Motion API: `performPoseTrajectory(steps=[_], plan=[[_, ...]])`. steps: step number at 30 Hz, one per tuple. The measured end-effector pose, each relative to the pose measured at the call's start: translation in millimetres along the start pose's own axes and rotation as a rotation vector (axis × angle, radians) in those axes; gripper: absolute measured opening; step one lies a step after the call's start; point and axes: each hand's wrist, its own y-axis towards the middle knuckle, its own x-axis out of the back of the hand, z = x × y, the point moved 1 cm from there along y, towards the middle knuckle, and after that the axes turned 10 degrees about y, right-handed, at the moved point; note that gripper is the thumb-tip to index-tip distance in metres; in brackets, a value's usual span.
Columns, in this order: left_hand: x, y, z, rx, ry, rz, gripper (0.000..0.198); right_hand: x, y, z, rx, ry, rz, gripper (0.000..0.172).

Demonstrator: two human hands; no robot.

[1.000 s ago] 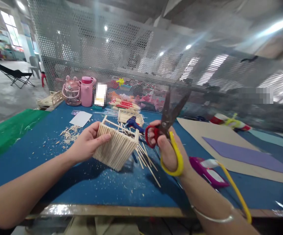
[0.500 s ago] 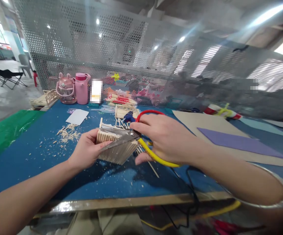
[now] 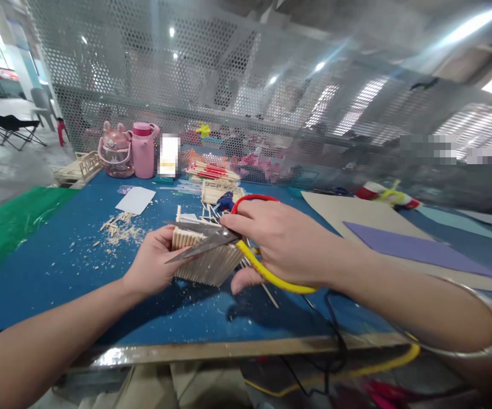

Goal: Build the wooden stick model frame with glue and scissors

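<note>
1. Left hand [image 3: 154, 267]: closed round the left end of the stick box [image 3: 205, 258], thumb on the near face, fingers behind. It holds the box tilted just above the table [image 3: 58, 272], near the middle of the front edge, which appears meant to steady it and turn its upper rim toward the blades.

2. Stick box: a small open box of thin pale sticks glued side by side. It lies between the two hands, gripped by the left and met from the right by the scissors [image 3: 229, 244]. One stick stands up past its far corner.

3. Right hand [image 3: 280, 244]: clenched through the scissor loops, red above, yellow below. The blades are parted a little and point left across the top of the box, at or about its rim; whether they bite a stick cannot be told.

4. Loose sticks [image 3: 258, 278]: scattered on the table under and right of the box.

5. Shavings [image 3: 120, 230]: a pale litter left of the hands, toward the left edge.

6. White card [image 3: 135, 200]: flat, beyond the shavings.

7. Cardboard [image 3: 357, 218] with a purple sheet [image 3: 416, 250] on it: toward the right edge.

8. Pink bottles [image 3: 130, 150]: two, upright at the far left corner, against the mesh screen [image 3: 186, 74].
</note>
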Motion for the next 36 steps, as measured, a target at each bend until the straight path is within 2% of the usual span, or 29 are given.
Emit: performPoseTrajectory(steps=[7,21,29,36], plan=[[1.3,-1,6,-0.028,0.024,0.082,0.021,0,1,0,0.05,-0.043,-0.032,0.071],[-0.5,-1,-1,0.008,0.045,0.037,0.027,-4,2,-12,0.119,-0.015,-0.07,0.066],[1.1,-1,4,0.052,0.042,0.056,0.025,-6,-1,-16,0.106,-0.031,-0.056,0.062],[-1.4,-2,1,-0.007,0.039,0.028,0.023,0,1,3,0.007,-0.066,-0.06,0.07]])
